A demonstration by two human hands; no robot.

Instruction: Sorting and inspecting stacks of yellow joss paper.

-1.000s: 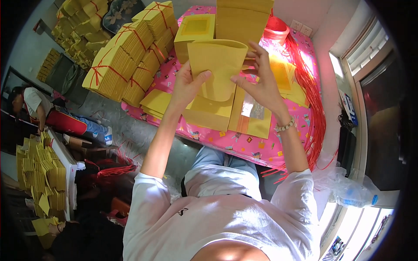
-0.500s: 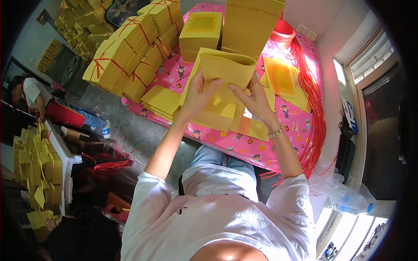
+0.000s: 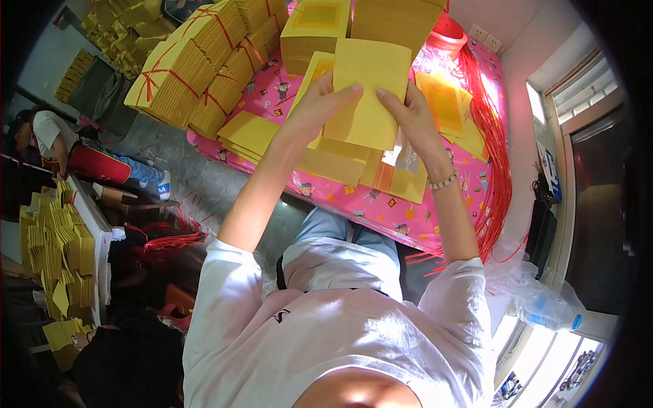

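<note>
Both my hands hold a yellow paper sheaf (image 3: 371, 64) upright above the pink table, its broad face toward me. My left hand (image 3: 325, 105) grips its left side, thumb on the front and fingers behind. Along the right side my right hand (image 3: 412, 114) does the same, with a beaded bracelet at the wrist. How many sheets are in the sheaf I cannot tell. Under and behind it sits a stack of yellow paper (image 3: 333, 163), partly covered by the sheaf and my left arm. Beside that lies a small clear plastic piece (image 3: 403, 158) on yellow sheets.
The pink patterned tabletop (image 3: 320, 187) bears tied yellow bundles (image 3: 173, 78) at left and a tall yellow stack (image 3: 316, 30) behind. Red strings (image 3: 493, 156) hang over the right side. A co-worker (image 3: 54, 136) is at far left; another person (image 3: 129, 367) sits by a paper-laden table (image 3: 102, 272).
The sheaf, earlier bent over in a loop at its top, is now flat and stands higher. Both hands have shifted up and slightly right with it.
</note>
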